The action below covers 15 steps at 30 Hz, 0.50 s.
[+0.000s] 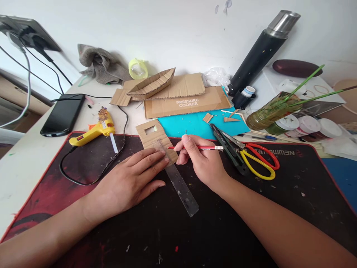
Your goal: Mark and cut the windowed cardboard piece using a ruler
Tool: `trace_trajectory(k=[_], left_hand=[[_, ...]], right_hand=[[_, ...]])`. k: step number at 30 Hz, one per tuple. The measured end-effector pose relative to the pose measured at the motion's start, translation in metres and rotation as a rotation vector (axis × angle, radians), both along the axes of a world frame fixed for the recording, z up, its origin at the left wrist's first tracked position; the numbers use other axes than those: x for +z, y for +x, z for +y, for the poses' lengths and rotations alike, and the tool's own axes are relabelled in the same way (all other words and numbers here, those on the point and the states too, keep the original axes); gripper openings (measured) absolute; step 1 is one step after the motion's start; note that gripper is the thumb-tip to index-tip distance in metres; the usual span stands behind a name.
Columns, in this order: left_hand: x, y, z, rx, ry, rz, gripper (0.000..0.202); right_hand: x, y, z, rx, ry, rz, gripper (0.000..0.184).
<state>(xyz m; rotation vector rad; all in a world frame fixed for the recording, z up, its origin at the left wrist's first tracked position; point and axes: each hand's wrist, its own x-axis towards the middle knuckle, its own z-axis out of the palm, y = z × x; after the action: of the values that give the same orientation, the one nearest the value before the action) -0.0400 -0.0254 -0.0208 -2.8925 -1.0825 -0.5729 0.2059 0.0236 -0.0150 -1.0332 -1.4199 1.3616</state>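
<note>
A small piece of cardboard (152, 139) with a rectangular cut-out lies on the dark mat. Across it rests a clear plastic ruler (182, 190), slanting toward the lower right. My left hand (134, 175) lies flat with fingers stretched over the ruler and cardboard, pressing them down. In my right hand (205, 160) a red pencil (206, 147) is gripped, its point at the cardboard beside the ruler's edge and its white end toward the right. A black box cutter (230, 150) and scissors with red and yellow handles (258, 163) lie right of that hand.
A yellow glue gun (95, 130) with a looping cord and a black phone (63, 113) lie left. Behind are a cardboard boat shape (153, 85), a flat cardboard sheet (167, 106) and a blue sheet (178, 124). A thermos (259, 52) and paint jars (308, 124) stand right.
</note>
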Motion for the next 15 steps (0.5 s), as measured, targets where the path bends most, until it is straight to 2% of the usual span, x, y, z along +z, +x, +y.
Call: trace_trajectory(k=[15], left_hand=[[0.0006,0.0011,0.0005,-0.014,0.011,0.010,0.050]], right_hand=[[-0.0016,-0.0004,0.0004,0.020,0.021,-0.025,0.055]])
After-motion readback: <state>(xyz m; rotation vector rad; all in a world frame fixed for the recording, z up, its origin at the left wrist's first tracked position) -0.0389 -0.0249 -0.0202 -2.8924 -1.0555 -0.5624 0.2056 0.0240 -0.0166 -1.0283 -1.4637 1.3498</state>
